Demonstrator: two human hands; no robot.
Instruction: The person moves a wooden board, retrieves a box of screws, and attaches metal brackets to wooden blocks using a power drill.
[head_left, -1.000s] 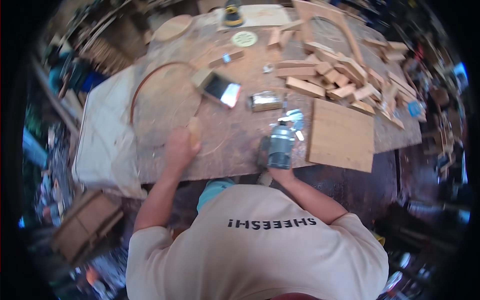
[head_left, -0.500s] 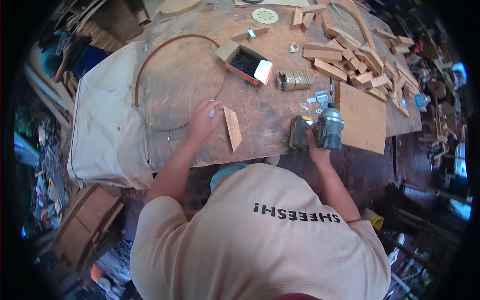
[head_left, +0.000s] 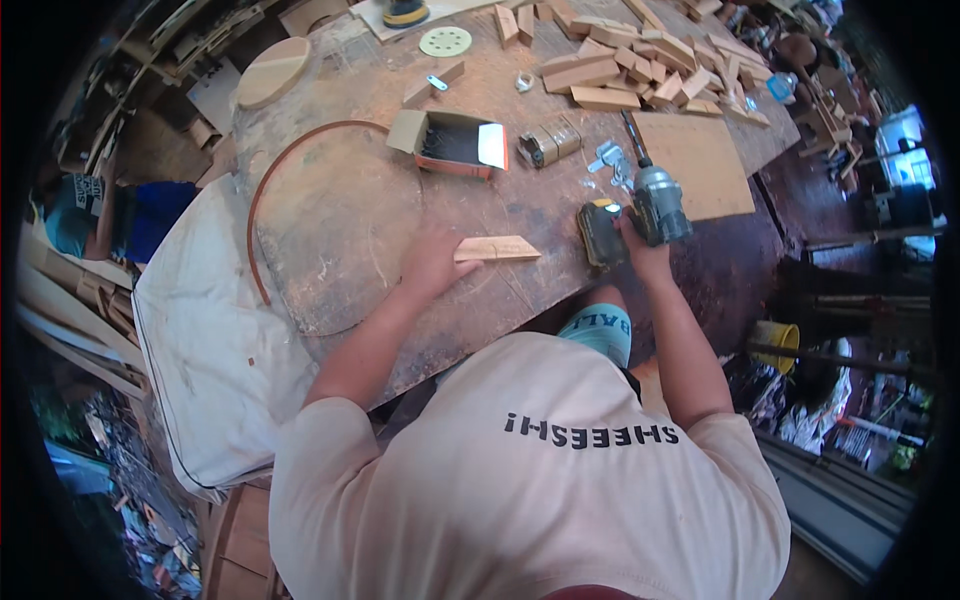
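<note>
A short wooden block (head_left: 500, 248) with an angled end is gripped by its left end in my left hand (head_left: 434, 262), the fingers partly out of sight behind it. My right hand (head_left: 640, 250) is wrapped round the handle of a cordless drill (head_left: 658, 198), whose long bit points away from me. The drill's battery (head_left: 600, 232) is to the left of that hand. Beyond the hands are an orange-and-white carton (head_left: 455, 160) with dark contents, a taped brown bundle (head_left: 550, 142) and several metal plates (head_left: 610, 160).
A big pile of wood blocks (head_left: 640, 70) covers the far right of the worktable (head_left: 450, 340). A flat board (head_left: 700, 160) lies beyond the drill. A thin curved strip (head_left: 256, 220) is at left, near a white cloth (head_left: 215, 330). Another person (head_left: 85, 220) is at far left.
My left hand has taken hold of the wooden block, which lay on the table beside it, and turned it crosswise. The small pale thing in that hand no longer shows. The view has swung.
</note>
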